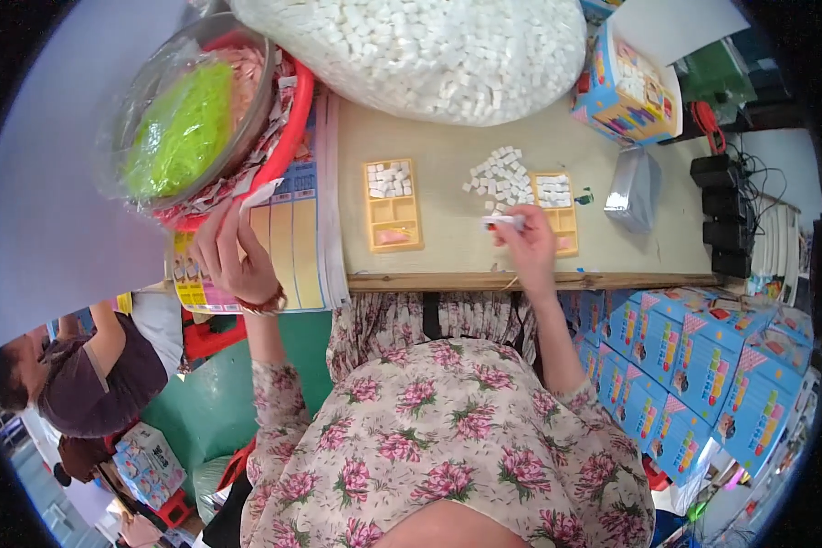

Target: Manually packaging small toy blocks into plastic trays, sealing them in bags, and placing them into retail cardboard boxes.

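Observation:
My left hand [233, 251] is at the near rim of a red basin [294, 137], fingers bent down and closed on a white paper sachet [263, 194]. Over the table, my right hand [532, 242] pinches a small white sachet [504, 222] with a dark printed end. Just behind it lies a loose pile of small white cubes [500, 175]. Partly hidden by that hand is a yellow compartment tray [566, 219] with white cubes and a pink piece. Another yellow tray [395, 210], further left, holds white cubes at its far end and a pink piece at its near end.
A big clear bag of white cubes [429, 55] fills the back. A bowl with a bright green bag [183, 128] sits in the basin. At right stand an open printed box [626, 87], a silvery block [632, 190] and black adapters [726, 210]. Blue boxes [676, 356] are stacked below; another person [100, 365] sits left.

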Motion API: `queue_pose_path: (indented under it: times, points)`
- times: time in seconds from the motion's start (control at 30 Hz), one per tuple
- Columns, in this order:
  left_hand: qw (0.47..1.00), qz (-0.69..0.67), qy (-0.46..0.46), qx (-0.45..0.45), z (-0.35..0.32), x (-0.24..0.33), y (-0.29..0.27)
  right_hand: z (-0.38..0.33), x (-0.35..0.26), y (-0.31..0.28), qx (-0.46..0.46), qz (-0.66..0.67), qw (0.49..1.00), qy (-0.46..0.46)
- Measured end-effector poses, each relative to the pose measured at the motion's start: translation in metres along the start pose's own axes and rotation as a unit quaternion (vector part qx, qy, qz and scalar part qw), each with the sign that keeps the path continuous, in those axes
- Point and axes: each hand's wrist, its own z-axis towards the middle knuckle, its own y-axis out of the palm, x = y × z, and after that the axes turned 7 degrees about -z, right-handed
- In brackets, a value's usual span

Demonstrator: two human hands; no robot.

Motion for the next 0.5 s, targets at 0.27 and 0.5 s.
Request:
queue_pose_path:
  times: [0.27, 0.5]
  points:
    - [0.841, -0.39, -0.375, -0.027, -0.065, 0.06, 0.059, -0.013, 0.001, -0.088, 0.152, -0.237, 0.96, -0.006]
    - [0.673, -0.498, -0.522, -0.16, -0.068, 0.068, 0.056, -0.019, 0.0, -0.106, 0.09, -0.3, 0.95, -0.002]
